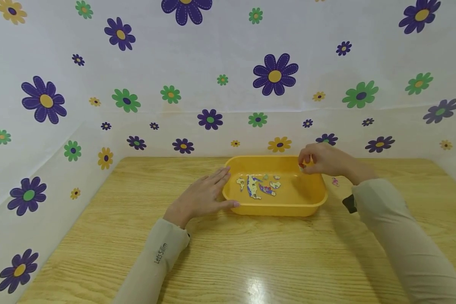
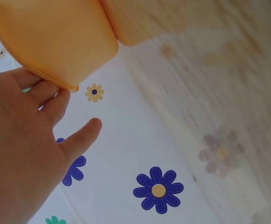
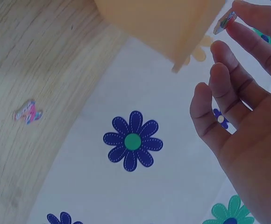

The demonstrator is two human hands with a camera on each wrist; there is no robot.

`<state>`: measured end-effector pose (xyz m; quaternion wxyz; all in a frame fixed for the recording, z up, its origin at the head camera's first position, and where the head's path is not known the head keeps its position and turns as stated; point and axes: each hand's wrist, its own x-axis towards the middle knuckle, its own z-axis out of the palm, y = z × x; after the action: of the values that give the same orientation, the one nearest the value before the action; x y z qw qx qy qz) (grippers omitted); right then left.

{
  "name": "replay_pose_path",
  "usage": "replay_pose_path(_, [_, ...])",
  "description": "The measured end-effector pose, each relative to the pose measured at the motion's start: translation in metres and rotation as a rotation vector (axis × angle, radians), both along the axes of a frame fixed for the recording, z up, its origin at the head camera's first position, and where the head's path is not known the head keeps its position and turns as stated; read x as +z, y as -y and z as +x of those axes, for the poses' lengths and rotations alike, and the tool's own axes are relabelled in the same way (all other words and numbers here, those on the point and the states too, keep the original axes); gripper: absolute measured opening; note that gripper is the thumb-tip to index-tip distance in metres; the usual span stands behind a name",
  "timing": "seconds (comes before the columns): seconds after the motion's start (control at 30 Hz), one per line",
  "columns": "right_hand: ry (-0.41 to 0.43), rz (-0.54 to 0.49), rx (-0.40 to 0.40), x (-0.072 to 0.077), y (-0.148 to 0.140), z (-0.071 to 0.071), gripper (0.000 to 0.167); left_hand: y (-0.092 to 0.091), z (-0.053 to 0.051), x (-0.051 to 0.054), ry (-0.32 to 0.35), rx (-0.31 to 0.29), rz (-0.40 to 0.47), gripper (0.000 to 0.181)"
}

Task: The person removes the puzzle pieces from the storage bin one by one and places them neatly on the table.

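A yellow plastic tub (image 1: 275,210) stands on the wooden table and holds several small flat printed cut-outs, among them a long one (image 1: 253,187) and a blue-and-red one (image 1: 267,189). The left hand (image 1: 203,196) rests its fairly straight fingers along the tub's left rim, thumb near the front edge. Over the right back corner, the right hand (image 1: 324,159) pinches a small colourful flat piece (image 3: 225,21) between thumb and index finger. Its other fingers are loosely bent in the right wrist view. Outside the tub to the right lies a pink cut-out (image 1: 335,182).
The wood-grain table (image 1: 228,257) extends around the tub. Behind and to the left hangs a white sheet (image 1: 235,50) printed with purple, green and yellow flowers. A dark object (image 1: 349,204) shows at the right sleeve's cuff.
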<state>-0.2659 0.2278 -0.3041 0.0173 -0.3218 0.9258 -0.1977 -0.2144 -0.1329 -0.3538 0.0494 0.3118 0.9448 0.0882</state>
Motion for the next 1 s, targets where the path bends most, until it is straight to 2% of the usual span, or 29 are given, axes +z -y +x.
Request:
replay_pose_path(0.4, [-0.029,0.019,-0.034,-0.001,-0.034,0.0,0.008,-0.001,0.001,0.0,-0.002,-0.007,0.007,0.095])
replay_pose_path(1.0, [0.011,0.124,-0.104,-0.013,-0.07,-0.004,0.007,0.001,0.001,-0.001,0.01,-0.008,0.017,0.094])
